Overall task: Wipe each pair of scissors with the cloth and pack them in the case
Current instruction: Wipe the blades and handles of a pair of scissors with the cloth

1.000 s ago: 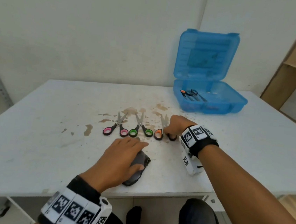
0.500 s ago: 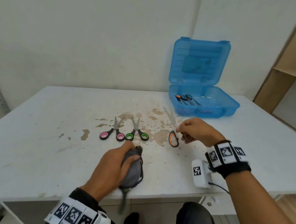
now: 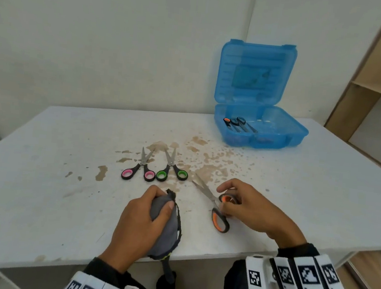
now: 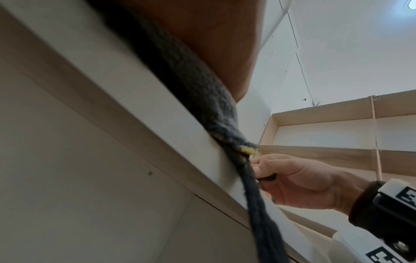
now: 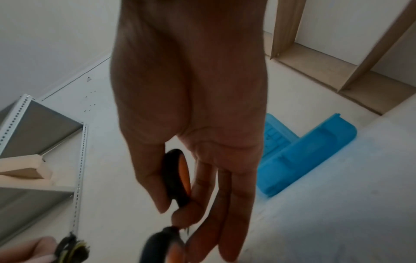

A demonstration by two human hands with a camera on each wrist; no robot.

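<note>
My right hand pinches one handle of the orange-handled scissors above the table's front edge, blades pointing up-left. My left hand grips the bunched grey cloth at the front edge, a tail of it hanging over. Pink-handled scissors and green-handled scissors lie side by side on the stained table. The open blue case stands at the back right with two pairs of scissors inside.
Brown stains spread over the table's middle, around the lying scissors. A wooden shelf unit stands to the right of the table and a metal rack to the left. My knees are under the table's front edge.
My right hand has picked the orange-handled scissors out of the row and drawn them back toward me. My left hand has gathered the cloth from flat on the table into its grip.
</note>
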